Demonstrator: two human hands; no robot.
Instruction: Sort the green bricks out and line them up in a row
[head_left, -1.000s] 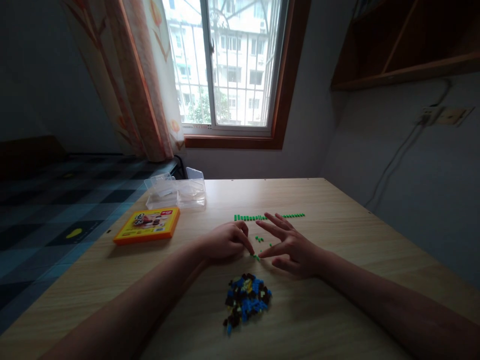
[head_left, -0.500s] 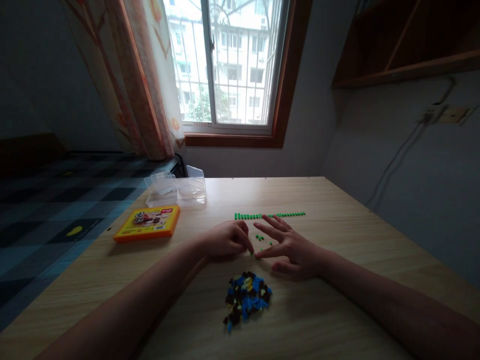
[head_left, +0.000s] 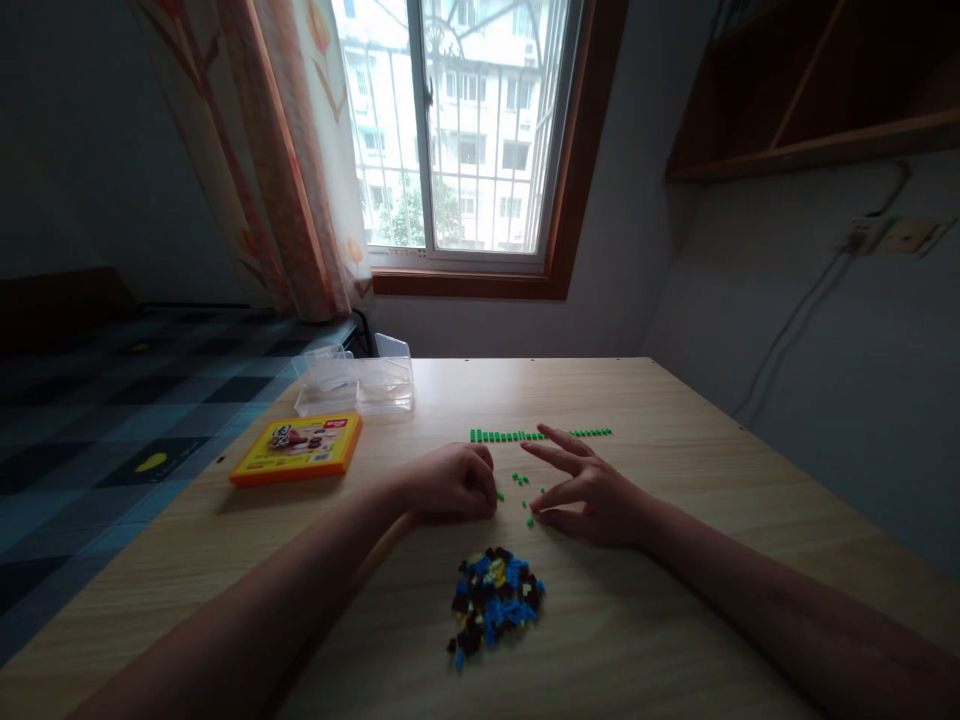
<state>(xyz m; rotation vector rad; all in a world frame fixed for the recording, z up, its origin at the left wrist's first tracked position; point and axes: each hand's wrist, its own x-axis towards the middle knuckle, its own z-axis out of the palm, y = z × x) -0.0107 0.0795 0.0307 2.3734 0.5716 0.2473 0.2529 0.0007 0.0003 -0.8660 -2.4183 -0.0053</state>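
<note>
My left hand rests on the wooden table, its fingers curled into a loose fist; whether it holds anything is hidden. My right hand lies beside it with fingers stretched out and apart, fingertips close to a few loose green bricks. Behind both hands a long row of green bricks runs across the table. In front of them sits a heap of blue, black and yellow bricks.
An orange box lies at the left of the table, with clear plastic containers behind it. A window and curtain are beyond the table; a wall stands at the right.
My left forefinger has drawn back into the fist. My right hand has moved slightly right, leaving a small green brick on the table between the hands.
</note>
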